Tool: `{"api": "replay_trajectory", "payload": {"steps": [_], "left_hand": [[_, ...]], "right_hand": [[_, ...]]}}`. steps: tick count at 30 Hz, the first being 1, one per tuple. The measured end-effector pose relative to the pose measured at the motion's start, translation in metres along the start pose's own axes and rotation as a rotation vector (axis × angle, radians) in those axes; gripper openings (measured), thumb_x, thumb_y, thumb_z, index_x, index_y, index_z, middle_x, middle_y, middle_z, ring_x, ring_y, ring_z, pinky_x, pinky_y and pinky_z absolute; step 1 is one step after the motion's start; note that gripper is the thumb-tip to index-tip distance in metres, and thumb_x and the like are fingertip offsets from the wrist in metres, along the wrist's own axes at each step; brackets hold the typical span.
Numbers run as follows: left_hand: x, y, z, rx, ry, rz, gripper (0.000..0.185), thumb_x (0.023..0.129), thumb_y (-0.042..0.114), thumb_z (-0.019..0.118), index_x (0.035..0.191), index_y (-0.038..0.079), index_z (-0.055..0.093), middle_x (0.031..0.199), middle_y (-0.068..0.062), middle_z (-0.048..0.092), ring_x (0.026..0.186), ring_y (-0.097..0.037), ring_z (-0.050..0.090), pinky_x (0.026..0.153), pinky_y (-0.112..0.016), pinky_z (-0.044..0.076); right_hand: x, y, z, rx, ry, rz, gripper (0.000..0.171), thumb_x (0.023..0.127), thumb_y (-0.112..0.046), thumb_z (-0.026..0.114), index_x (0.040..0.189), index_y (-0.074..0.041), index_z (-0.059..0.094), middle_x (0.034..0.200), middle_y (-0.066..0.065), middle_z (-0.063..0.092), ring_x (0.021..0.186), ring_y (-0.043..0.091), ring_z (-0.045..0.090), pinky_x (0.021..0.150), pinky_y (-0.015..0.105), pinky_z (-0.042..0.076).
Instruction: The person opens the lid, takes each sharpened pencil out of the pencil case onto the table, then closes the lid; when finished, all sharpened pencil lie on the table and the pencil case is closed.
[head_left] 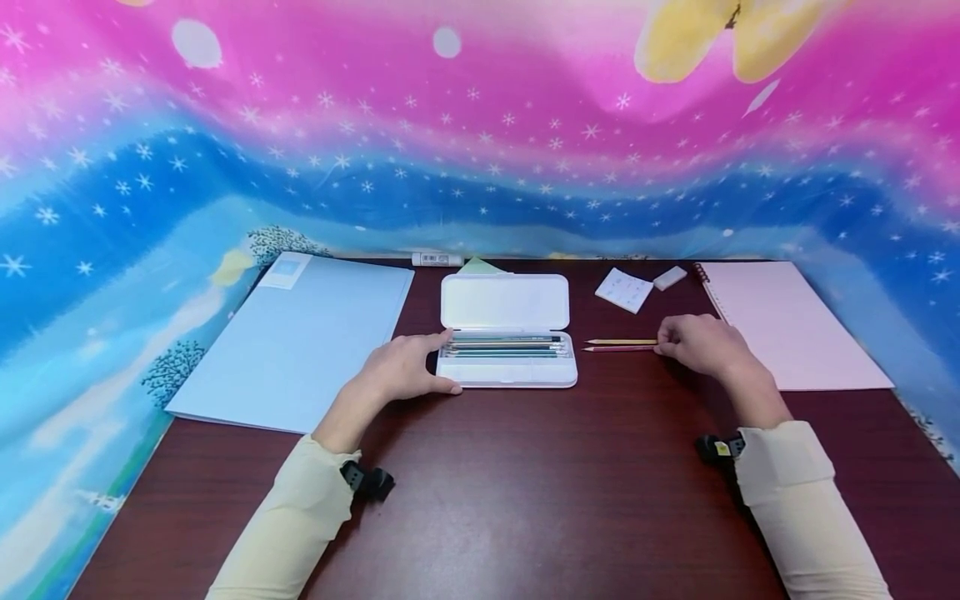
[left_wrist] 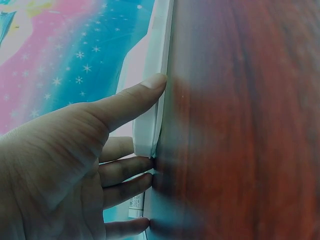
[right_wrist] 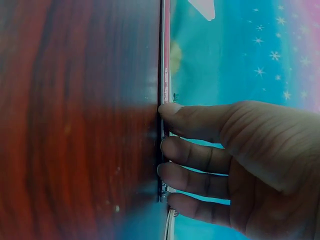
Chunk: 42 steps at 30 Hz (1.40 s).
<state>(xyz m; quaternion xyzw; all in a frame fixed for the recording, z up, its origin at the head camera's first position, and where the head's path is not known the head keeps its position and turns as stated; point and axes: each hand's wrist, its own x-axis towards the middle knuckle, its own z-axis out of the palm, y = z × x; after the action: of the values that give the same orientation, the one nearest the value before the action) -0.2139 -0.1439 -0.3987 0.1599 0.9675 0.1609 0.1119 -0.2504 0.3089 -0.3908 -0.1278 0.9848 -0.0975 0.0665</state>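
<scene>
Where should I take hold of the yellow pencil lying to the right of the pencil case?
Pinch the yellow pencil near its right end, coming from above. It lies flat on the table, with the red pencil close beside it, so fingertips on its two long sides fit best. The right hand already rests at that end.
</scene>
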Motion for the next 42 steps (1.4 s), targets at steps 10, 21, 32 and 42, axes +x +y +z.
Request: {"api": "replay_trajectory", "payload": {"steps": [10,21,32,42], "left_hand": [[0.001,0.0,0.002,0.003,0.011,0.002,0.096,0.079,0.057,0.081,0.158,0.022,0.038,0.154,-0.008,0.052,0.139,-0.029,0.052,0.106,-0.051,0.048],[-0.003,-0.005,0.007,-0.001,0.01,-0.021,0.097,0.078,0.058,0.081,0.158,0.023,0.038,0.154,-0.009,0.052,0.136,-0.029,0.054,0.105,-0.052,0.048],[0.001,-0.002,0.003,0.01,0.036,0.006,0.097,0.077,0.057,0.082,0.157,0.021,0.041,0.151,-0.01,0.055,0.131,-0.029,0.057,0.102,-0.052,0.05],[0.001,-0.001,0.002,0.011,0.018,-0.002,0.097,0.078,0.057,0.082,0.157,0.022,0.039,0.152,-0.01,0.054,0.131,-0.029,0.057,0.102,-0.052,0.05]], "right_hand": [[0.002,-0.029,-0.004,0.197,0.054,-0.153,0.012,0.097,-0.024,0.07,0.106,-0.02,0.077,0.094,-0.002,0.076,0.081,0.016,0.059,0.076,0.036,0.047],[0.027,-0.123,0.01,0.245,-0.11,-0.294,0.026,0.095,-0.02,0.072,0.121,-0.017,0.077,0.118,0.003,0.076,0.107,0.021,0.068,0.098,0.046,0.053],[0.032,-0.161,0.014,0.042,-0.17,-0.282,0.023,0.095,-0.013,0.07,0.116,-0.016,0.078,0.117,0.006,0.075,0.098,0.022,0.064,0.1,0.044,0.053],[0.035,-0.154,0.017,0.12,-0.095,-0.273,0.015,0.094,-0.012,0.071,0.105,-0.018,0.079,0.102,0.002,0.075,0.089,0.02,0.061,0.091,0.04,0.054]]}}
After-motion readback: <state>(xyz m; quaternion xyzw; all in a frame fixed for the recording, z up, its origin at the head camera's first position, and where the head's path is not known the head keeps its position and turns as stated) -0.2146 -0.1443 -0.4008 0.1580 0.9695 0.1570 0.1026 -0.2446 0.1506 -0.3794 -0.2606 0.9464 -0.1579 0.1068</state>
